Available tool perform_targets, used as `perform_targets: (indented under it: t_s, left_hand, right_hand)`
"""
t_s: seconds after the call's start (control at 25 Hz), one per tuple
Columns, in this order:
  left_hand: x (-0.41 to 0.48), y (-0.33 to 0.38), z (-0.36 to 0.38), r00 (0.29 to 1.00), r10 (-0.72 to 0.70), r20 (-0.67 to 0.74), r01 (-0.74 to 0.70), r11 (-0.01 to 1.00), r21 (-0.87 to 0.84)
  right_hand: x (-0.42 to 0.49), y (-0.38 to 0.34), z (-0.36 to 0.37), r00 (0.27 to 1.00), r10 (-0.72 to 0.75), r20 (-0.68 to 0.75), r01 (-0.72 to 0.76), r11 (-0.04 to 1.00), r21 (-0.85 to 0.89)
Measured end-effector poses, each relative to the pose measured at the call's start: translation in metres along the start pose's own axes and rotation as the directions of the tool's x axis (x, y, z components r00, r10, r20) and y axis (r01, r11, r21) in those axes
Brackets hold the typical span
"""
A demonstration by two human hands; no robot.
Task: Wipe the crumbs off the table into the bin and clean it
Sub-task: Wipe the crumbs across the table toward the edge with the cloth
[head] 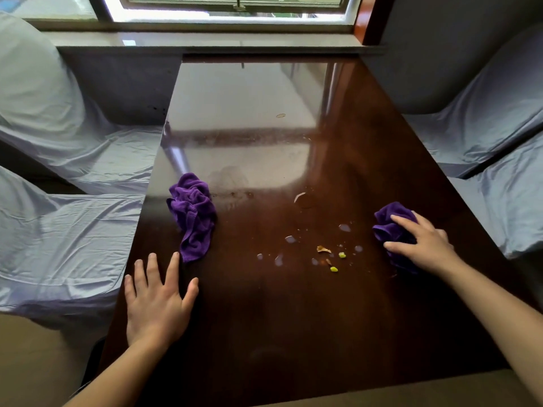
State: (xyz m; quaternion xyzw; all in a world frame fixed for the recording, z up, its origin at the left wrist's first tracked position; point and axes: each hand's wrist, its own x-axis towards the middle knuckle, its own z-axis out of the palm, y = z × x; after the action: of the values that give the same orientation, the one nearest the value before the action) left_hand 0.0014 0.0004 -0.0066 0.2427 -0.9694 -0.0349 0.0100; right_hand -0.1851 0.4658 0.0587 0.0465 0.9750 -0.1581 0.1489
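A dark glossy wooden table (264, 318) fills the middle of the view. Crumbs (326, 254), brown and yellow-green bits among small wet spots, lie right of centre. My right hand (423, 242) presses down on a bunched purple cloth (388, 227) just to the right of the crumbs. A second purple cloth (194, 215) lies crumpled near the table's left edge. My left hand (155, 301) rests flat on the table with fingers spread, just below that cloth and not touching it. No bin is in view.
Seats covered in pale blue fabric (64, 230) flank the table on the left, and more (499, 160) on the right. A window sill (205, 39) runs along the far end. A faint smear (229, 177) and a small ring mark (280, 115) show on the tabletop.
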Motion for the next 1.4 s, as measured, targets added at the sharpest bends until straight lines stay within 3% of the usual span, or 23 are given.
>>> perform_targets:
  t_s: [0.12, 0.32, 0.6, 0.68, 0.8, 0.88, 0.96, 1.04, 1.12, 1.24, 1.4]
  left_hand:
    - [0.000, 0.000, -0.001, 1.000, 0.000, 0.001, 0.000, 1.000, -0.007]
    - [-0.001, 0.002, -0.004, 1.000, 0.000, -0.006, 0.000, 1.000, -0.025]
    - [-0.001, 0.003, -0.006, 1.000, -0.012, 0.005, 0.012, 1.000, -0.020]
    - [-0.001, 0.004, -0.007, 1.000, -0.016, 0.011, 0.016, 1.000, -0.024]
    - [0.000, 0.002, -0.005, 1.000, -0.015, 0.002, 0.015, 1.000, -0.028]
    - [0.001, 0.001, -0.004, 1.000, -0.010, -0.003, 0.010, 0.999, -0.030]
    - [0.001, 0.001, -0.002, 1.000, -0.009, -0.007, 0.009, 0.999, -0.034]
    - [0.001, 0.001, -0.001, 1.000, -0.006, -0.010, 0.006, 1.000, -0.027]
    - [0.002, 0.001, -0.001, 1.000, -0.006, -0.012, 0.006, 1.000, -0.022]
    - [0.001, 0.001, -0.001, 1.000, -0.011, -0.008, 0.011, 1.000, -0.025]
    - [0.001, 0.001, -0.003, 1.000, -0.014, -0.004, 0.014, 1.000, -0.023]
  right_hand:
    - [0.005, -0.004, 0.017, 0.994, -0.025, -0.102, 0.009, 0.987, -0.160]
    - [0.002, -0.040, 0.038, 0.947, -0.213, -0.239, 0.217, 0.976, -0.011]
    - [-0.035, -0.104, 0.066, 0.844, -0.499, -0.196, 0.532, 0.827, 0.185]
    - [-0.040, -0.110, 0.061, 0.848, -0.471, -0.242, 0.528, 0.783, 0.329]
    - [-0.031, -0.084, 0.038, 0.906, -0.250, -0.340, 0.391, 0.803, 0.451]
    - [-0.026, -0.056, 0.026, 0.948, -0.177, -0.266, 0.274, 0.877, 0.395]
    - [-0.031, -0.039, 0.028, 0.978, -0.171, -0.123, 0.194, 0.959, 0.205]
    - [-0.043, -0.040, 0.047, 0.971, -0.217, -0.099, 0.217, 0.976, -0.014]
    - [-0.057, -0.057, 0.066, 0.939, -0.277, -0.203, 0.272, 0.961, -0.057]
    - [-0.075, -0.095, 0.089, 0.894, -0.332, -0.301, 0.351, 0.936, 0.011]
    - [-0.087, -0.157, 0.107, 0.884, -0.422, -0.200, 0.462, 0.855, 0.238]
